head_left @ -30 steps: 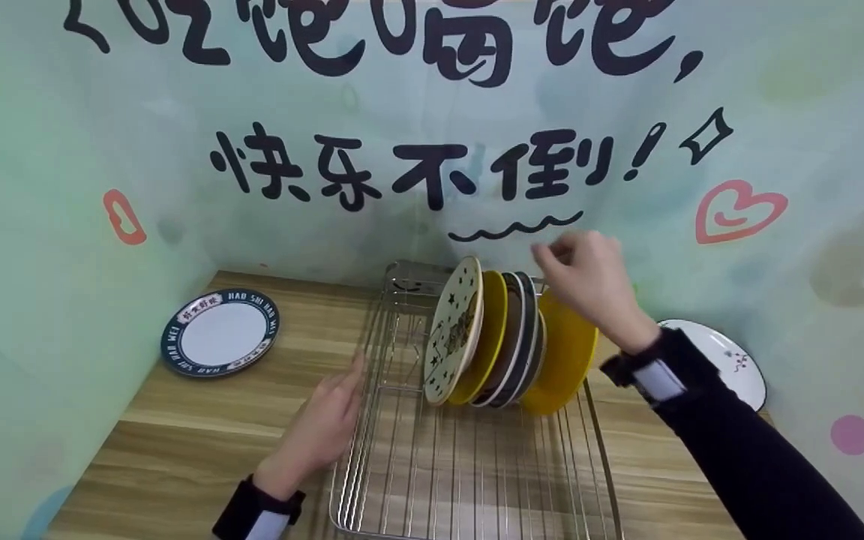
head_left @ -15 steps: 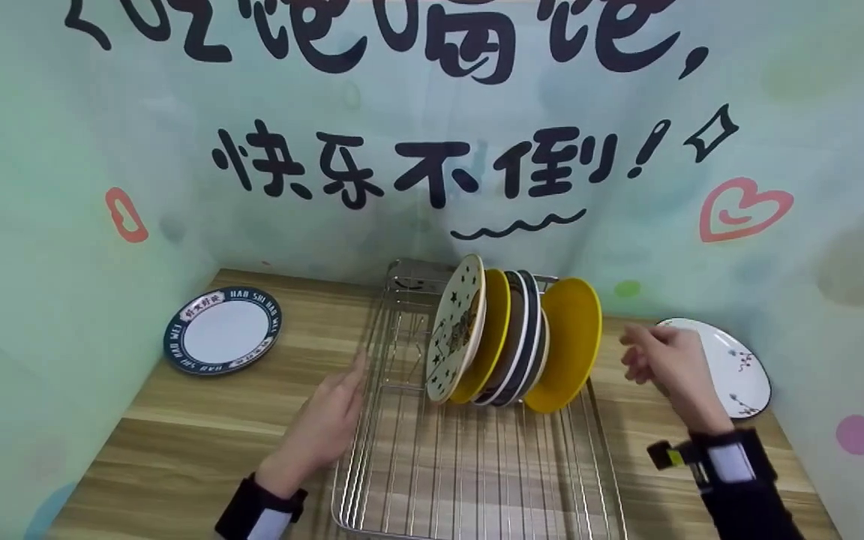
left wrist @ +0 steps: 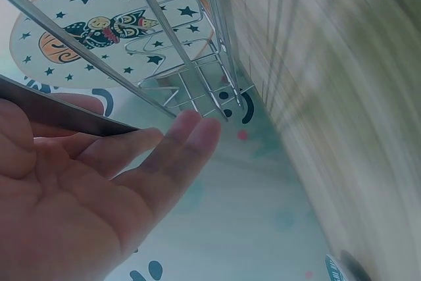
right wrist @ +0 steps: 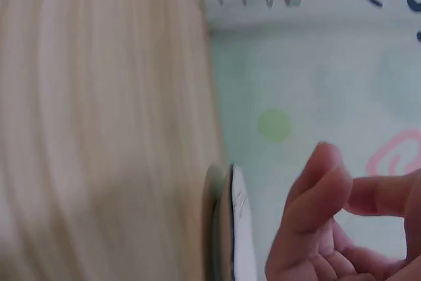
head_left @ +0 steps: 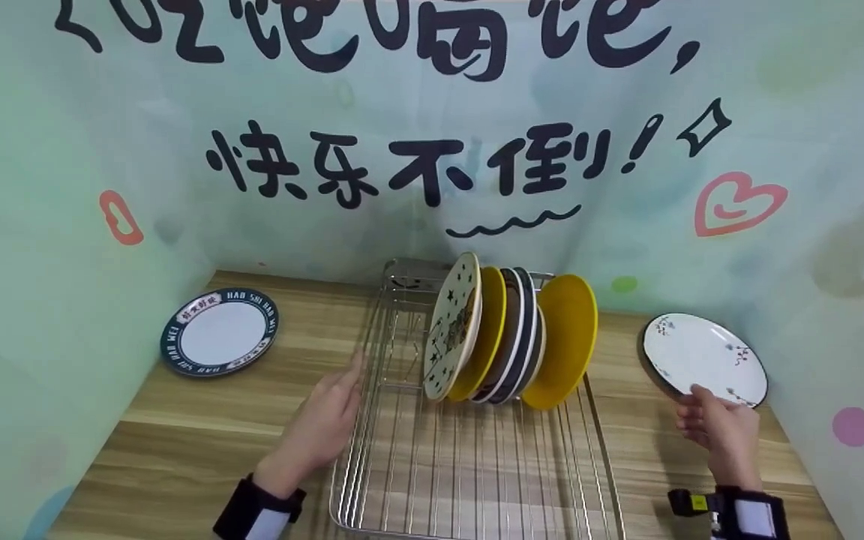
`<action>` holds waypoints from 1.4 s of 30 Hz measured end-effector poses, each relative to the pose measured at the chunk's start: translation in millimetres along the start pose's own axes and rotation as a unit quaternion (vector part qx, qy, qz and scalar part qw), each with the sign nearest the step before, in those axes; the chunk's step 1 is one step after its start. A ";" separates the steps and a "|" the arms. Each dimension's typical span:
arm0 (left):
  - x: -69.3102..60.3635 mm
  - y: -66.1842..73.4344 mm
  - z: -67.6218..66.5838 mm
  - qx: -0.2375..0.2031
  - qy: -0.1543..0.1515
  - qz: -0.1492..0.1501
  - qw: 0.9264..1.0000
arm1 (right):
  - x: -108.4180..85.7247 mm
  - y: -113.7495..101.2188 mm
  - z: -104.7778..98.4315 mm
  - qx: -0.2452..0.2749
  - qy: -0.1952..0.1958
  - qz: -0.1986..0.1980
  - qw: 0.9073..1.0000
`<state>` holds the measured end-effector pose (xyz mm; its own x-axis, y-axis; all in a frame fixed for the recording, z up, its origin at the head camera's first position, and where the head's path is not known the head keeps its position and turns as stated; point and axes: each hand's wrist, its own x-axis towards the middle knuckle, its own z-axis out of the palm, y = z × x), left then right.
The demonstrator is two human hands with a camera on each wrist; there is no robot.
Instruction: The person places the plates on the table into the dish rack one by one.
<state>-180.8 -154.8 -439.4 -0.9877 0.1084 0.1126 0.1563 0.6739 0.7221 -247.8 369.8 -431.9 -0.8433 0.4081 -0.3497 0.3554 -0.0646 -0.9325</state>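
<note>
A wire dish rack (head_left: 469, 480) stands on the table; its back part holds several upright plates, among them a star-printed plate (head_left: 451, 337) and a yellow plate (head_left: 568, 345). My left hand (head_left: 319, 420) grips the rack's left rim; in the left wrist view a dark strip of rim (left wrist: 66, 111) passes between the fingers (left wrist: 174, 153), two of them extended. Over the near edge of a white plate (head_left: 702, 360) with small branch prints hovers my right hand (head_left: 724, 431), fingers loosely curled and holding nothing. The right wrist view shows that plate's raised rim (right wrist: 242, 228) beside the hand, apart from it.
A white plate with a dark blue lettered rim (head_left: 218, 334) lies on the wooden table (head_left: 177, 450) at the back left. A printed backdrop (head_left: 417, 180) rises right behind the table and closes in at both sides.
My right hand has moved from above the rack's right plates, rightward and down to the white plate's near edge. The left hand and the rack have stayed put.
</note>
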 end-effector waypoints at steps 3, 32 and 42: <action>0.2 -0.5 1.5 -0.005 0.000 0.006 1.000 | 5.4 9.5 -11.6 0.055 0.075 0.005 0.996; 1.9 1.4 0.8 0.001 0.001 0.016 1.000 | 40.9 19.3 -72.5 0.259 -0.036 0.163 0.951; 1.6 -0.1 -0.1 0.002 0.006 0.015 1.000 | 61.8 18.8 -75.1 0.284 -0.147 0.187 0.929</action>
<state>-182.4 -154.7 -439.2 -0.9826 0.1196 0.1420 0.1854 0.6730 0.7160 -262.9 462.2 -464.2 -0.8073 -0.0011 -0.5901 0.4465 -0.6551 -0.6095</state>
